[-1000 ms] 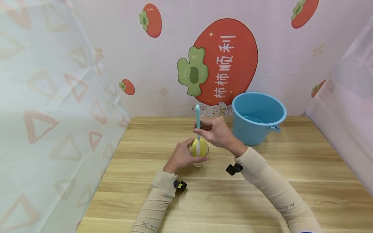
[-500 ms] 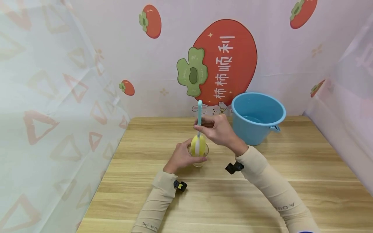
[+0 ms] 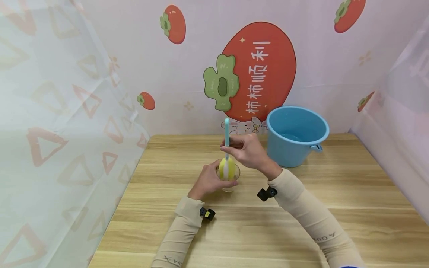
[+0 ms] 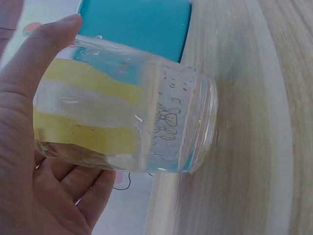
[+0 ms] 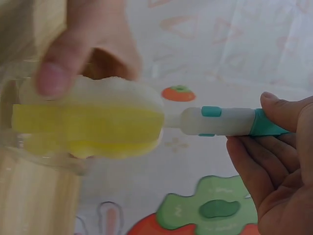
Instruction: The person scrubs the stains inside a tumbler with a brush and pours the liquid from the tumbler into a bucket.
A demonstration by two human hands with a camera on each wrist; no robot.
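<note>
A clear glass (image 3: pixel 237 173) stands over the table, its wall gripped by my left hand (image 3: pixel 208 181) between thumb and fingers. In the left wrist view the glass (image 4: pixel 168 120) appears sideways, with yellow and white stripes of sponge visible through its wall. My right hand (image 3: pixel 249 150) pinches the teal and white handle (image 5: pixel 222 121) of a sponge bottle brush (image 3: pixel 227 168) from above. The brush's head (image 5: pixel 115 120) is partly inside the glass, its upper part sticking out of the mouth. Whether the glass base touches the table cannot be told.
A light-blue bucket (image 3: pixel 273 147) stands at the back right of the wooden table (image 3: pixel 268 230), close to the right forearm. Behind the table hangs a cloth (image 3: pixel 187 74) printed with persimmons. A blue rim (image 3: pixel 349 266) shows at the bottom edge.
The brush rose slightly in the glass, then came down a little, and it now sits slightly further left. My right hand moved with it. The left hand and the glass stayed in place.
</note>
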